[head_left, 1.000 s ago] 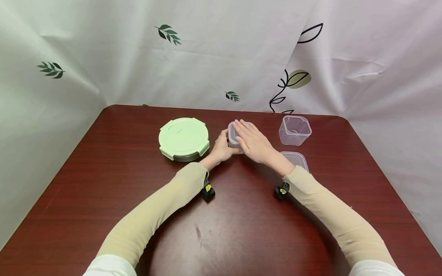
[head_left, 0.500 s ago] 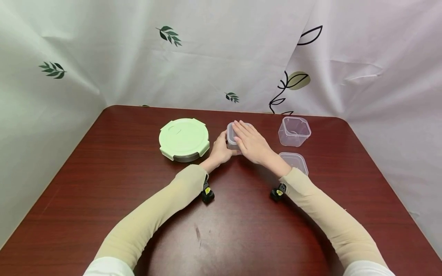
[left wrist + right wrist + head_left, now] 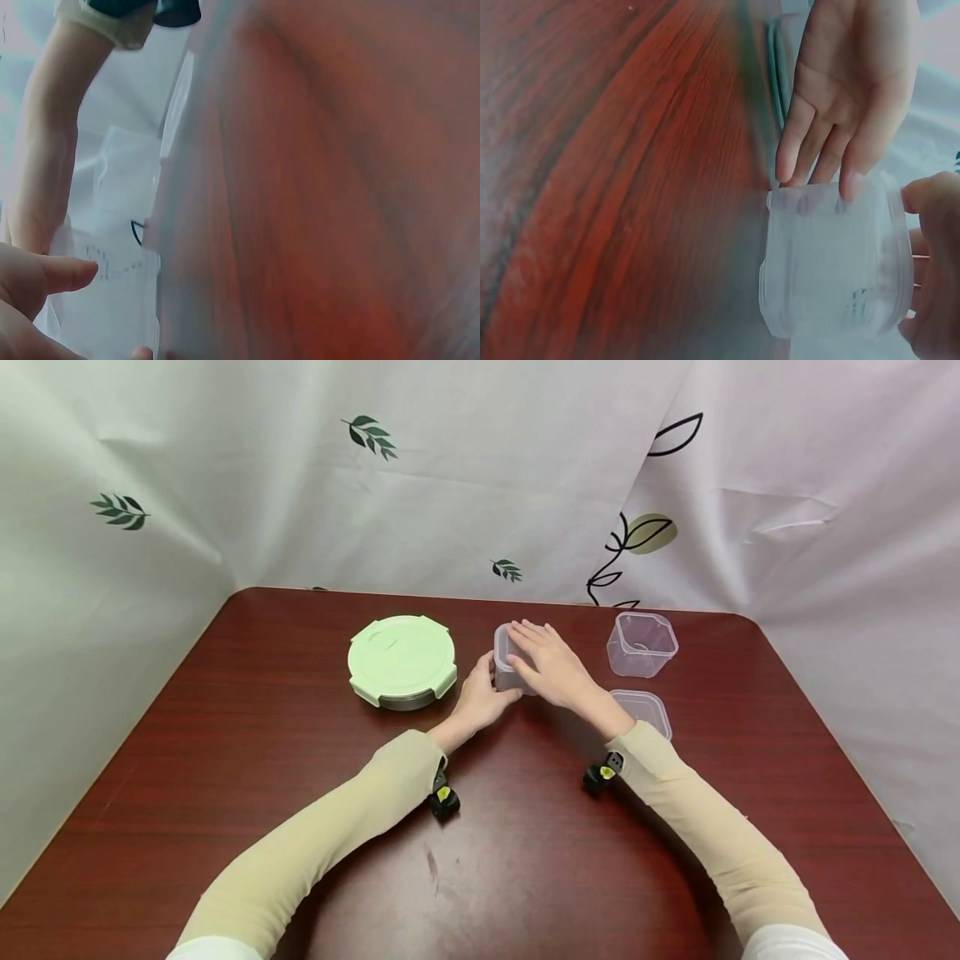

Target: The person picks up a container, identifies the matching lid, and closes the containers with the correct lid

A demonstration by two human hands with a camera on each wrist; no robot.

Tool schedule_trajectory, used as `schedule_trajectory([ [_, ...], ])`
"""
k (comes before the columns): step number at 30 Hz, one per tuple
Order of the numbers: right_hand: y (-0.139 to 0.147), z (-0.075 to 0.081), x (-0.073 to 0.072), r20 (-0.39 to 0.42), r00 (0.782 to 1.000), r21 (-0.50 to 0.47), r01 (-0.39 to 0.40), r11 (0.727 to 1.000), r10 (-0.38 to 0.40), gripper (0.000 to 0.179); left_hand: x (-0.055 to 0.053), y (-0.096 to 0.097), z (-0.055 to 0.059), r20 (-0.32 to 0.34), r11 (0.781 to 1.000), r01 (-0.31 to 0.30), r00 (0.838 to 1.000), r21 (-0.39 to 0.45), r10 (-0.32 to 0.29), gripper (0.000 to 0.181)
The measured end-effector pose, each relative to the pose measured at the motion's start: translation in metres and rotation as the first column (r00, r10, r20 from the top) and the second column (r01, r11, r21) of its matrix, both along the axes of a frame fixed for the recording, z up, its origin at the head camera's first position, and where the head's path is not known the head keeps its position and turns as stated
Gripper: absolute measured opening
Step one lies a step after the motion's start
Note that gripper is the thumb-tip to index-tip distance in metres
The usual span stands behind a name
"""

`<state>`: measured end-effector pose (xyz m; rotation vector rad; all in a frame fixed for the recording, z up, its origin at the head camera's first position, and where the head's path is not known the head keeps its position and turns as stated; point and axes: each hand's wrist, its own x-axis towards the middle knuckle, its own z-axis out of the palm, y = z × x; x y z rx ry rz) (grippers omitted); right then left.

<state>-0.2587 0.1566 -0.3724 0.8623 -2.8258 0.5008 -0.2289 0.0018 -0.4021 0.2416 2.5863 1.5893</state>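
A small clear plastic food container stands at the back middle, its lid on top. My right hand lies over the lid with straight fingers, covering much of it; the right wrist view shows its thumb at the lid's edge. At the container's left side is my left hand, fingers extended and loose. In the right wrist view the left fingertips are right at the container's side wall. The left wrist view shows the near wall of the container close up.
A round container with a pale green clip lid stands to the left. At the back right stands an open clear container; a loose clear lid lies before it, partly behind the right forearm. The brown table meets a white curtain.
My left hand has slid slightly back toward me and loosened at the container, so more of its near wall shows. The right hand stays over the lid, with its fingers barely shifted.
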Motion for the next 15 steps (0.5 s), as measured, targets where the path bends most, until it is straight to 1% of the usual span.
schedule_trajectory([
  [3, 0.000, 0.002, 0.002, -0.010, 1.000, -0.044, 0.004, 0.999, -0.005, 0.050, 0.010, 0.001, 0.003, 0.023, 1.000, -0.011, 1.000, -0.015, 0.011, 0.080],
  [6, 0.003, 0.003, 0.007, -0.035, 0.999, -0.094, 0.005, 0.996, -0.008, 0.046, 0.020, 0.002, 0.007, 0.067, 0.998, -0.013, 0.998, -0.057, 0.017, 0.083],
  [10, 0.012, 0.005, 0.017, -0.049, 0.998, -0.179, 0.027, 0.983, -0.037, 0.040, 0.035, 0.002, 0.013, 0.135, 0.995, 0.031, 0.991, -0.092, -0.019, 0.085],
  [15, 0.025, 0.006, 0.030, -0.072, 0.994, -0.263, 0.056, 0.963, -0.078, 0.034, 0.053, 0.003, 0.021, 0.174, 0.992, 0.082, 0.983, -0.094, -0.064, 0.084],
])
